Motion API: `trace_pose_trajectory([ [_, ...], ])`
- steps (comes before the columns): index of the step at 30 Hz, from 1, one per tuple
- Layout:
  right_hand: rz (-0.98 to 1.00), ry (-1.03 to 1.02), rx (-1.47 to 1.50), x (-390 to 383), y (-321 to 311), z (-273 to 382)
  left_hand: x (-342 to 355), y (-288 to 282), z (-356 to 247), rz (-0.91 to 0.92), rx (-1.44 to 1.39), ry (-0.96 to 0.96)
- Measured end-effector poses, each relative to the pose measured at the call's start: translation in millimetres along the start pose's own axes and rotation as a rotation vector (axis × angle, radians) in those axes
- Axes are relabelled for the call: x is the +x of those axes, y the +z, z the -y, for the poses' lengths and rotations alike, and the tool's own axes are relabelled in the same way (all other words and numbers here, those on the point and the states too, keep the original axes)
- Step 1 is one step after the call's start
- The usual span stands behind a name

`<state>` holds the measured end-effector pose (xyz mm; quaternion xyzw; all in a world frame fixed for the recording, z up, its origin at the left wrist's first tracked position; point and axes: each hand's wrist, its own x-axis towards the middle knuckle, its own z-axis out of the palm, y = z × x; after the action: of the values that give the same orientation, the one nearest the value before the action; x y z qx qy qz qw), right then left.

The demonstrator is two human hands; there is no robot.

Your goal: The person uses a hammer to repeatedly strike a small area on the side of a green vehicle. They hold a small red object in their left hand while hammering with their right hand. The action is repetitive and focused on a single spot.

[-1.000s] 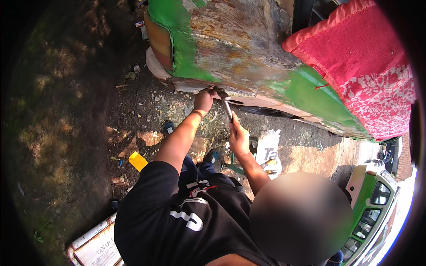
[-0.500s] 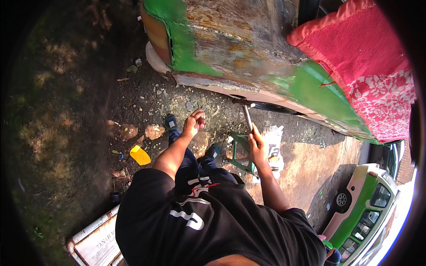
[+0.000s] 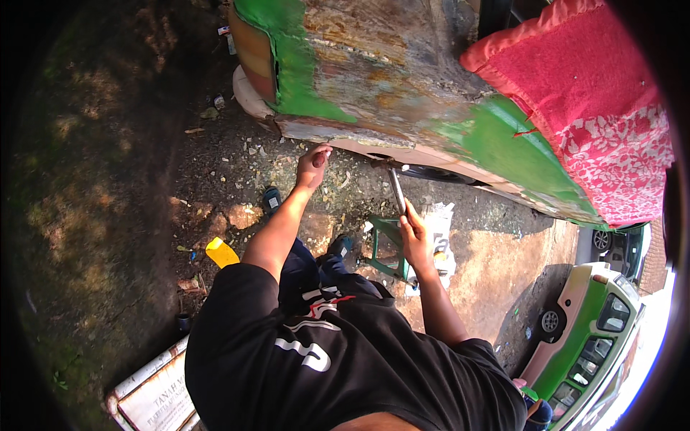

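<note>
My right hand (image 3: 416,235) is closed around the metal handle of a hammer (image 3: 397,188). The hammer's head is up, close to the lower edge of the van's side in the picture. My left hand (image 3: 313,167) is raised with its fingers curled, next to the lower edge of a worn green vehicle body (image 3: 402,79). Something small and reddish-brown shows at those fingers, too small to make out. Bare, rusty and scraped patches cover much of the body between areas of green paint.
A red patterned cloth (image 3: 582,93) hangs over the vehicle's right part. Below the hammer stand a green stool (image 3: 388,248) and a white printed sack (image 3: 440,215). A yellow container piece (image 3: 221,252) lies on the littered ground. A white sign (image 3: 158,395) and a green-and-white van (image 3: 586,337) stand farther off.
My left hand has moved up toward the vehicle's lower edge, its fingers more tightly curled. The right hand and the hammer have shifted only slightly.
</note>
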<state>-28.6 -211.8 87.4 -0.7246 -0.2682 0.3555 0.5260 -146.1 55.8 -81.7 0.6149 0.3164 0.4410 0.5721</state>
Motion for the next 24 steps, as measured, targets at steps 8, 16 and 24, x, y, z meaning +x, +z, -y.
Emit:
trace_pose_trajectory([
  [8, 0.005, 0.025, -0.041, -1.3, -0.5, 3.6, 17.1, -2.6, -6.1, 0.038, 0.194, -0.048],
  [16, 0.074, -0.117, -0.315, 20.9, 40.4, 70.2, 42.4, -13.4, -0.8, 0.125, 0.290, 0.025],
  [24, 0.138, 0.026, -0.662, 58.5, 78.2, 61.0, 50.2, -7.8, -17.8, 0.106, 0.323, 0.012],
])
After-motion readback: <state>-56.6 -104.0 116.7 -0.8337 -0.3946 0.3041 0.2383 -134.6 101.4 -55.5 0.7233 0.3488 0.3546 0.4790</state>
